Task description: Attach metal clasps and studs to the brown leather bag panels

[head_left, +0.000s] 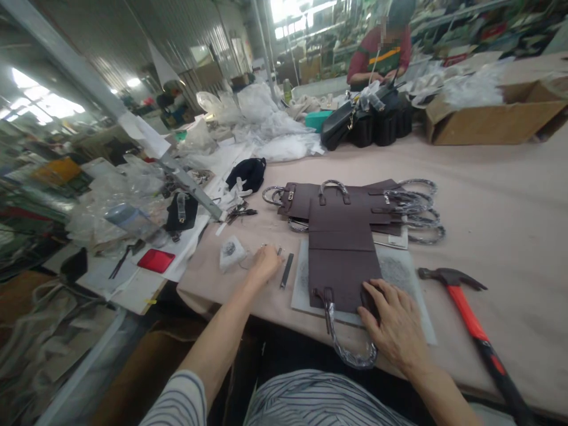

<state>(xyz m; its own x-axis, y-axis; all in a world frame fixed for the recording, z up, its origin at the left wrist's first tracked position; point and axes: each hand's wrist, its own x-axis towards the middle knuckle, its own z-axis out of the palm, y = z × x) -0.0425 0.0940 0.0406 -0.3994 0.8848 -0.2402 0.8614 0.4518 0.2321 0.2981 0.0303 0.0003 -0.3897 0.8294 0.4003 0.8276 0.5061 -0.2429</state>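
Note:
A dark brown leather bag panel (341,266) lies unfolded on a pale board (397,269). Its plastic-wrapped handle (352,355) hangs over the table's front edge. My right hand (394,322) grips the panel's lower right corner, with thumb and fingers closed around a dark edge there. To the left, my left hand (266,263) is down on the table with its fingers drawn together; what they hold, if anything, is hidden. Just right of it lies a flat dark metal bar (287,271). Beside it on the left is a small clear plastic bag (231,253) of small parts.
More brown panels with wrapped handles (419,210) are stacked behind. A claw hammer (470,319) with a red-black grip lies at right. Farther back are black bags (373,121), a cardboard box (497,118) and a person (381,53). A metal post (190,183) slants at left.

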